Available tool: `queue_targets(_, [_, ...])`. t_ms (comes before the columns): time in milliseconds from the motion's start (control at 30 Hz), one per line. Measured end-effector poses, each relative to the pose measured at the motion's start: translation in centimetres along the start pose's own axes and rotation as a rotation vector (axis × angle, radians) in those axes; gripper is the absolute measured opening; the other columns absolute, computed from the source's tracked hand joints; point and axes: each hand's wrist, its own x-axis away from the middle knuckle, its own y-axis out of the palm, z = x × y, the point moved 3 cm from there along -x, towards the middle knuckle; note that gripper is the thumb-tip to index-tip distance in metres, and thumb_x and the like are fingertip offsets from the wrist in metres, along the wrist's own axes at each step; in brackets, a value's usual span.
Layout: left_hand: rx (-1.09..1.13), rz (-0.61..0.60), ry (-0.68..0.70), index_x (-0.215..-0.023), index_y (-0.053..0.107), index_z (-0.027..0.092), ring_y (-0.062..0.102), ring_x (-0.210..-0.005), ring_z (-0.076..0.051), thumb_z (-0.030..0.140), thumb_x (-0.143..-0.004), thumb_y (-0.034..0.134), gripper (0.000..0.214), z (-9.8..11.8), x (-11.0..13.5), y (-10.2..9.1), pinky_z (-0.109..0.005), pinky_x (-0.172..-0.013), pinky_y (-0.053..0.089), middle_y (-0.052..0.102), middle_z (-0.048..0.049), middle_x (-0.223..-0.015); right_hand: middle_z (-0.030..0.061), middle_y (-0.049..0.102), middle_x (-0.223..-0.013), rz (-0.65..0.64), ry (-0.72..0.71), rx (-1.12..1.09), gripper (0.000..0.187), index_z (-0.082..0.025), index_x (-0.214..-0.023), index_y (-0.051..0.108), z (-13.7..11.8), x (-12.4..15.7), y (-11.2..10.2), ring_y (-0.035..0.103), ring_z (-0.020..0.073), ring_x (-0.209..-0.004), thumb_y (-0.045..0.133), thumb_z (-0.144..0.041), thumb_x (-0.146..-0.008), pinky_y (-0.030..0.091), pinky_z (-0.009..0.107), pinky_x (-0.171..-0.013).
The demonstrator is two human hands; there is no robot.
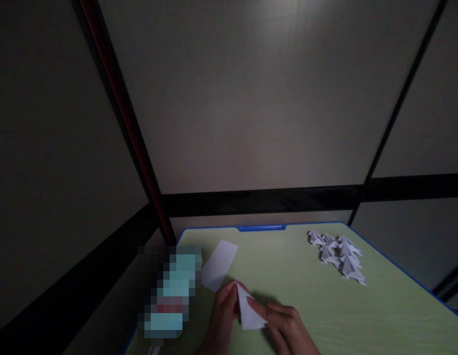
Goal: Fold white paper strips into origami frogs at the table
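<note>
Fingers of the left hand (225, 304) are pinching the upper part of a folded, roughly triangular white paper (250, 318) above a pale-green, blue-edged tabletop (280, 266), head view. One right-hand (288, 321) finger is pressing its face; whether the right thumb is gripping beneath cannot be told. Beyond, a flat white rectangular paper sheet (220, 262) is lying left, pointed white folded-paper shapes (345, 250) clustering right.
</note>
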Motion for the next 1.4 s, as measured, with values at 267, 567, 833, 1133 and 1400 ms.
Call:
queue_targets(267, [0.014,-0.076,0.032,-0.055,0.051,0.014,0.043,-0.044,-0.009,0.036,-0.059,0.058,0.023,0.0,-0.4,0.1,-0.018,-0.042,0.033,0.048,0.0036,-0.047,0.0043,0.061,-0.072,0.029,-0.037,0.090,0.033,-0.024,-0.110,0.045,0.6,0.8,0.2,0.056,0.0149,-0.068,0.036,-0.022,-0.079,0.045,0.021,-0.061])
queue_targets(567, [0.093,-0.113,-0.035,-0.055,0.053,0.014,0.045,-0.044,-0.009,0.033,-0.058,0.059,0.021,0.5,0.0,0.3,-0.019,-0.043,0.034,0.049,0.0036,-0.045,0.0053,0.061,-0.085,0.153,-0.122,0.165,0.034,-0.025,-0.109,0.046,1.6,1.8,0.4,0.056,0.0149,-0.080,0.042,-0.019,-0.076,0.047,0.021,-0.067])
queue_targets(833, [0.061,-0.113,-0.069,-0.056,0.052,0.014,0.047,-0.045,-0.009,0.038,-0.052,0.063,0.027,0.5,0.1,0.7,-0.020,-0.044,0.035,0.050,0.0032,-0.048,0.0061,0.063,-0.080,0.175,-0.030,0.190,0.028,-0.024,-0.101,0.054,1.9,2.1,0.4,0.057,0.0174,-0.077,0.043,-0.020,-0.075,0.048,0.025,-0.064])
queue_targets(1133, [-0.098,0.105,-0.018,-0.063,0.052,0.014,0.049,-0.048,-0.012,0.051,-0.045,0.060,0.042,0.3,0.2,-0.3,-0.021,-0.044,0.037,0.051,0.0031,-0.050,0.0060,0.061,-0.075,0.122,-0.046,0.127,0.027,-0.023,-0.101,0.054,1.5,1.6,0.1,0.057,0.0164,-0.074,0.041,-0.022,-0.077,0.046,0.023,-0.063])
queue_targets(1400, [-0.143,0.102,-0.005,-0.057,0.051,0.014,0.042,-0.040,-0.008,0.049,-0.049,0.059,0.036,-0.3,-0.4,-0.6,-0.018,-0.039,0.031,0.043,0.0064,-0.044,0.0040,0.058,-0.068,0.041,-0.069,0.129,0.028,-0.022,-0.102,0.052,0.8,1.1,0.1,0.055,0.0139,-0.065,0.036,-0.021,-0.079,0.044,0.020,-0.059])
